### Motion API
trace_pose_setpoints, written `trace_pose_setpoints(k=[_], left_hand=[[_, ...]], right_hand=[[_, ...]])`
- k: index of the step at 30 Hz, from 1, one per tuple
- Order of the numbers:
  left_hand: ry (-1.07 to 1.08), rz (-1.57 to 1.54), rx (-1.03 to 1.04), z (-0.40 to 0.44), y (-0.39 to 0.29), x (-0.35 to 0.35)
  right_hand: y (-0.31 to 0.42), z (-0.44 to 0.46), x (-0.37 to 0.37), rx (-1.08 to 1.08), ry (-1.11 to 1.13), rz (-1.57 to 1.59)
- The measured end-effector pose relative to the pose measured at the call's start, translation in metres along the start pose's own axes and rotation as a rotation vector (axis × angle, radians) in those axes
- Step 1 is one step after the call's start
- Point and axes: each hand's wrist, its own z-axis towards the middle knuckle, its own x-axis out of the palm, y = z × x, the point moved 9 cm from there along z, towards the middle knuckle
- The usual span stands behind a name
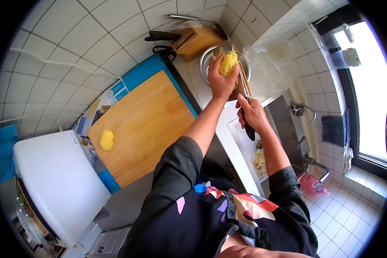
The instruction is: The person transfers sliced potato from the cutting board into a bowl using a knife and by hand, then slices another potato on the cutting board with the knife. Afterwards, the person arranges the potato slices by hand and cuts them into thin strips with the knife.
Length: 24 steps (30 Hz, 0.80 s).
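Observation:
My left hand (222,79) is closed around a bunch of yellow potato strips (228,62) above a metal bowl (204,69). In my right hand (253,115) is the black handle of a knife (249,129). Its blade points away from me, close beside my left hand and partly hidden by it. A pair of chopsticks (246,78) lies across the right side of the bowl. To the left, a peeled potato (107,140) rests on the wooden cutting board (146,124), away from both hands.
A knife block (200,41) and black-handled scissors (165,53) stand behind the bowl. A clear plastic bag (268,64) lies to its right. The sink (243,133) holds peelings (259,162). A white appliance (58,180) sits at left, a pink bottle (312,184) at right.

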Motion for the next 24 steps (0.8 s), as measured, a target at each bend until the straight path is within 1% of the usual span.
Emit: trace_pose_setpoints(k=[2,3,5,6,7,8,9,10,11,13,14,16,17,19,21,23,24], left_hand=[[-0.040,-0.029,-0.118,0.001,0.039,0.013],[-0.037,-0.028,-0.117,0.002,0.058,0.019],[-0.033,0.063,-0.320,-0.001,0.104,0.022],[0.048,0.162,-0.410,-0.001,0.115,0.028],[0.053,0.159,-0.413,-0.002,0.125,0.037],[0.037,0.323,-0.392,0.000,0.132,0.040],[0.019,0.487,-0.367,0.004,0.125,0.038],[0.112,0.475,-0.421,0.004,0.127,0.043],[0.112,0.476,-0.421,0.006,0.122,0.039],[0.256,0.212,-0.388,0.009,0.103,0.048],[0.253,0.214,-0.385,0.010,0.093,0.044],[0.291,0.140,0.088,0.017,0.036,0.048],[0.289,0.142,0.088,0.017,0.029,0.046],[0.417,0.190,0.289,0.008,0.011,0.056],[0.413,0.223,0.309,0.006,0.020,0.045],[0.723,0.656,-0.037,-0.005,0.071,0.051],[0.721,0.652,-0.037,-0.004,0.067,0.051]], right_hand=[[0.001,0.006,-0.010,0.003,-0.025,-0.009],[0.000,0.007,-0.015,0.011,-0.060,-0.019],[-0.003,0.012,-0.025,0.023,-0.099,-0.030],[-0.003,0.015,-0.030,0.004,-0.112,-0.052],[-0.001,0.016,-0.034,-0.015,-0.128,-0.077],[-0.001,0.015,-0.036,-0.001,-0.125,-0.089],[-0.001,0.015,-0.037,0.001,-0.125,-0.089],[-0.002,0.016,-0.039,0.002,-0.123,-0.086],[-0.002,0.016,-0.040,0.003,-0.120,-0.082],[-0.001,0.015,-0.042,0.006,-0.126,-0.095],[-0.001,0.014,-0.042,0.012,-0.130,-0.109],[-0.001,0.012,-0.041,0.012,-0.117,-0.120],[-0.002,0.011,-0.040,0.016,-0.105,-0.131],[-0.005,0.006,-0.038,0.007,-0.094,-0.092],[-0.013,0.005,-0.038,0.005,-0.084,-0.053],[-0.017,0.004,-0.044,-0.010,-0.117,-0.065],[-0.015,0.002,-0.043,0.005,-0.106,-0.072]])
